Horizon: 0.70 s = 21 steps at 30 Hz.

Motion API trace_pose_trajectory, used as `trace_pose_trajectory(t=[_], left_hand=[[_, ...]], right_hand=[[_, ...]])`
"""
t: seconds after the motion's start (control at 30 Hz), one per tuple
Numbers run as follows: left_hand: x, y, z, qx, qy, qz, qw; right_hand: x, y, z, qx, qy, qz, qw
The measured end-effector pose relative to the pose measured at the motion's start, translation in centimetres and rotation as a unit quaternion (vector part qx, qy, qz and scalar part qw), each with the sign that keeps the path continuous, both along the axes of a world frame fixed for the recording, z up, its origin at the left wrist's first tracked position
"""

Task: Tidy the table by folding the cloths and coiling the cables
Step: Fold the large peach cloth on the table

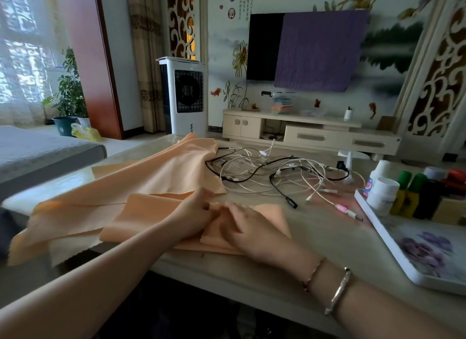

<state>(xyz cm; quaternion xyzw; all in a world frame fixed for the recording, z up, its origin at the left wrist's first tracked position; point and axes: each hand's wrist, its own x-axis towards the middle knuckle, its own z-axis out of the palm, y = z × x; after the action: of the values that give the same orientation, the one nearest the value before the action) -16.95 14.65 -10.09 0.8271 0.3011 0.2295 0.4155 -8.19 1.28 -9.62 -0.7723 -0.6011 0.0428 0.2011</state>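
Note:
Several peach-orange cloths [141, 177] lie spread and overlapping across the left half of the table [327, 240]. One smaller cloth piece [273, 216] sits near the front edge, partly folded. My left hand [195, 214] pinches a fold of this cloth at its middle. My right hand [248, 229] rests on the same cloth beside it, fingers bent and gripping the fabric. Beyond the cloths lies a tangle of black and white cables [272, 172], loose and uncoiled, with plugs trailing to the right.
A white tray [393, 250] with a purple flower print stands at the right, holding white bottles [382, 195], green-capped bottles [409, 195] and other items. A grey sofa [37, 152] lies to the left. A TV cabinet [315, 132] stands behind the table.

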Motion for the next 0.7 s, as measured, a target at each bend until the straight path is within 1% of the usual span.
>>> trace_pose_trajectory(t=[0.1, 0.17, 0.2, 0.23, 0.3, 0.33, 0.37, 0.47, 0.5, 0.57, 0.7], left_hand=[[0.1, 0.3, 0.0, 0.054, 0.021, 0.013, 0.998], [-0.5, 0.6, 0.5, 0.064, 0.023, 0.032, 0.997], [-1.1, 0.9, 0.9, 0.081, 0.027, 0.043, 0.995], [-2.0, 1.3, 1.3, 0.118, 0.042, 0.056, 0.991], [-4.3, 2.7, 1.9, 0.212, 0.093, 0.1, 0.968], [-5.4, 3.5, 2.1, 0.242, 0.124, 0.133, 0.953], [-6.4, 4.1, 2.2, 0.253, 0.158, 0.165, 0.94], [-8.4, 5.4, 2.0, 0.216, 0.282, 0.224, 0.908], [-8.8, 5.8, 1.8, 0.195, 0.307, 0.231, 0.902], [-9.0, 6.5, 1.2, 0.158, 0.313, 0.243, 0.905], [-9.4, 7.2, 1.4, 0.104, 0.275, 0.25, 0.922]], right_hand=[[-0.3, 0.2, -1.0, -0.041, -0.071, -0.004, 0.997], [-0.2, 0.3, -1.4, -0.065, -0.104, -0.01, 0.992], [-0.2, 0.4, -1.5, -0.08, -0.115, -0.014, 0.99], [-0.1, 0.5, -1.6, -0.092, -0.121, -0.018, 0.988], [0.0, 0.8, -1.7, -0.113, -0.121, -0.024, 0.986], [0.0, 0.9, -1.7, -0.121, -0.119, -0.027, 0.985], [0.1, 1.0, -1.7, -0.127, -0.118, -0.031, 0.984], [-0.1, 1.3, -1.7, -0.135, -0.115, -0.038, 0.983], [-0.1, 1.3, -1.7, -0.137, -0.114, -0.038, 0.983], [-0.2, 1.2, -1.7, -0.138, -0.115, -0.039, 0.983], [-0.4, 1.1, -1.4, -0.143, -0.125, -0.037, 0.981]])
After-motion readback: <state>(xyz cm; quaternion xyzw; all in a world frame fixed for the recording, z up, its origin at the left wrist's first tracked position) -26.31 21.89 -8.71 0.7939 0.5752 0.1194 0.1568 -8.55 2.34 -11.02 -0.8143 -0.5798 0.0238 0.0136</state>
